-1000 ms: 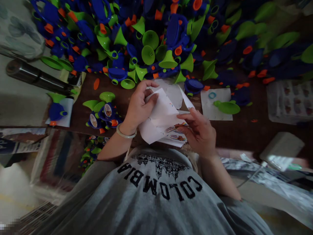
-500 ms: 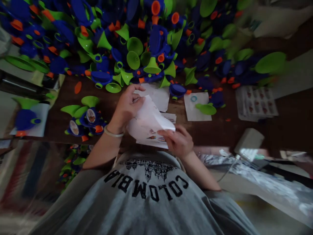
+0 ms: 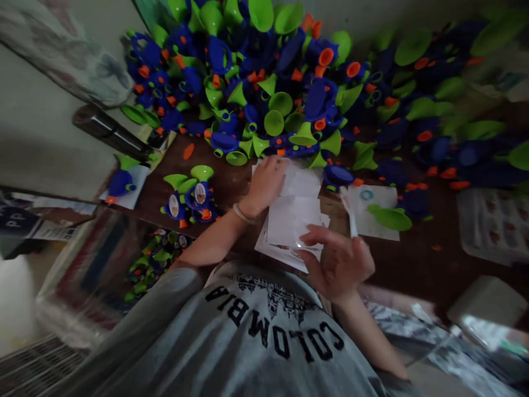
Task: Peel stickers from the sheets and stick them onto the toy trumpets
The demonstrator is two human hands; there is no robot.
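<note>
My left hand point(image 3: 268, 179) lies flat with its fingers stretched over the upper part of some white sheets point(image 3: 294, 218) on the table. Printed pictures peek out at the sheets' lower edge, where more paper lies underneath. My right hand point(image 3: 341, 262) is over the right side of this stack, thumb and forefinger apart near its lower corner. A thin white strip point(image 3: 349, 212) sticks up from its curled fingers and appears held there; its kind cannot be made out.
Blue, green and orange toy trumpets point(image 3: 275, 105) are heaped along the back. A few stickered trumpets point(image 3: 192, 196) stand at left. Right of the stack lie a white paper point(image 3: 382, 196) with a green horn piece point(image 3: 390, 218) and sticker sheets point(image 3: 496, 220). A dark bottle point(image 3: 109, 132) lies far left.
The bent sheet my hands held up now lies flat. My left hand has flattened onto the paper; my right has opened its thumb and forefinger. The view has swung left.
</note>
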